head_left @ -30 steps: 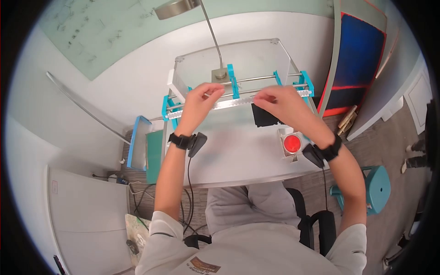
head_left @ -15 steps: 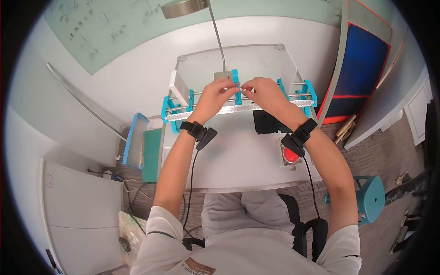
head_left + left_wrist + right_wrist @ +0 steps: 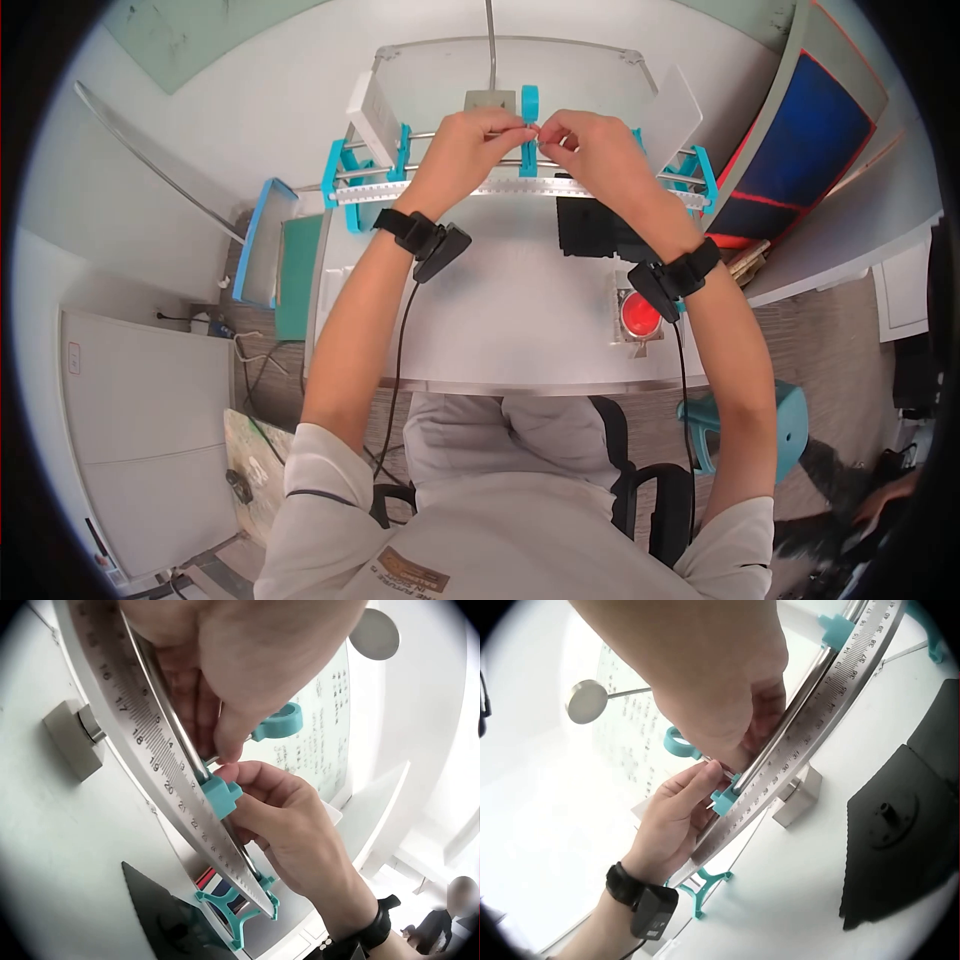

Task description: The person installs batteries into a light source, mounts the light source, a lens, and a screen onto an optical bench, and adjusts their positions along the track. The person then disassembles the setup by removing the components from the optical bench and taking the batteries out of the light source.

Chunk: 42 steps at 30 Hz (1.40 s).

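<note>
A teal ring holder [image 3: 530, 101] on a thin metal post [image 3: 706, 758] rises from a teal slider block [image 3: 220, 796] at the middle of a ruled rail. My left hand [image 3: 468, 158] pinches around the post just under the ring, thumb and forefinger together. From the other side my right hand [image 3: 604, 160] pinches at the same post near the block, its fingertips right beside the left ones. Fingers cover most of the post. The white ruler scale [image 3: 510, 186] runs along the front of the metal rods, beneath both wrists.
A white plate [image 3: 374, 118] stands at the rail's left, a pale sheet [image 3: 676, 118] at its right. On the table lie a black folded piece [image 3: 600, 232] and a red round button [image 3: 641, 315]. The lamp base [image 3: 490, 101] sits behind the rail.
Both hands have come inward from apart along the ruler to meet at the central ring holder, and they stay there. The head view has tilted, so the table shows higher.
</note>
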### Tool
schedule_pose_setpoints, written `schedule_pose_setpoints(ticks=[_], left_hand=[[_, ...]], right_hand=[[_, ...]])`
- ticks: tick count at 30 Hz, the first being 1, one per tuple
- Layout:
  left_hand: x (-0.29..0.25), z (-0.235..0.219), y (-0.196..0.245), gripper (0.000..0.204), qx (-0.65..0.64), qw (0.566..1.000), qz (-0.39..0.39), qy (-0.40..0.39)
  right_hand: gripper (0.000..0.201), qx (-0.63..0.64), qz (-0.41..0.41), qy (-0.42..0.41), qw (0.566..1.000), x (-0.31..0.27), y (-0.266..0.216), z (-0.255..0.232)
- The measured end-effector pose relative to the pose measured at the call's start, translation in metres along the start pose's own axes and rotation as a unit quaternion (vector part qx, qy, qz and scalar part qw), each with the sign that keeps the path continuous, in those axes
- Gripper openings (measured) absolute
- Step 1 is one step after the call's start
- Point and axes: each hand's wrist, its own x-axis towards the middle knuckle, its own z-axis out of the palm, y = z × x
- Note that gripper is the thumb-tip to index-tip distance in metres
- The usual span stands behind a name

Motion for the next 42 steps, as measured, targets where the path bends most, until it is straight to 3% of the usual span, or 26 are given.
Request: schedule_pose_setpoints(ticks=[4,6,9,15,18,22,24,30,34,37,39,41,42], left_hand=[[0.001,0.001,-0.006,0.024,-0.018,1.0,0.012,0.007],[0.002,0.003,-0.011,0.024,-0.036,0.999,0.028,0.012],[0.002,0.001,-0.007,0.024,-0.034,0.999,0.012,0.003],[0.003,0.001,-0.004,0.023,-0.041,0.999,-0.005,0.002],[0.004,0.003,-0.011,0.024,-0.057,0.998,0.002,-0.005],[0.002,-0.001,-0.004,0.024,-0.035,0.999,-0.008,-0.015],[0.004,-0.001,-0.003,0.024,-0.041,0.999,-0.03,-0.018],[0.003,0.002,-0.003,0.024,-0.06,0.998,0.001,0.003],[0.003,-0.003,0.002,0.023,-0.072,0.997,0.002,0.004],[-0.006,-0.01,0.018,0.023,-0.082,0.995,0.035,0.047],[-0.021,-0.016,0.04,0.022,-0.138,0.989,0.017,0.047],[-0.039,-0.012,0.052,0.021,-0.162,0.986,0.016,0.031],[-0.048,-0.01,0.054,0.021,-0.155,0.988,-0.001,-0.019]], right_hand=[[0.019,0.039,0.039,-0.038,0.998,0.0,-0.005,-0.008],[0.023,0.035,0.105,-0.072,0.991,0.0,-0.009,-0.011],[0.027,0.075,0.11,-0.044,0.99,-0.002,-0.004,-0.006],[0.026,0.15,0.161,-0.069,0.973,0.002,-0.004,-0.006],[0.026,0.153,0.125,-0.055,0.979,0.003,0.004,-0.001],[0.025,0.146,0.151,-0.07,0.975,0.003,-0.001,-0.005],[0.024,0.134,0.143,-0.069,0.978,0.002,0.001,-0.006],[0.024,0.126,0.097,-0.042,0.986,-0.002,0.007,-0.002],[0.021,0.082,0.082,-0.015,0.993,-0.008,-0.009,-0.011],[0.021,0.091,0.067,0.047,0.992,-0.014,-0.033,-0.026],[0.028,0.106,-0.016,0.109,0.988,-0.023,-0.053,-0.039],[0.034,0.112,-0.038,0.101,0.988,-0.034,-0.077,-0.053],[0.04,0.12,-0.07,0.097,0.986,-0.04,-0.086,-0.056]])
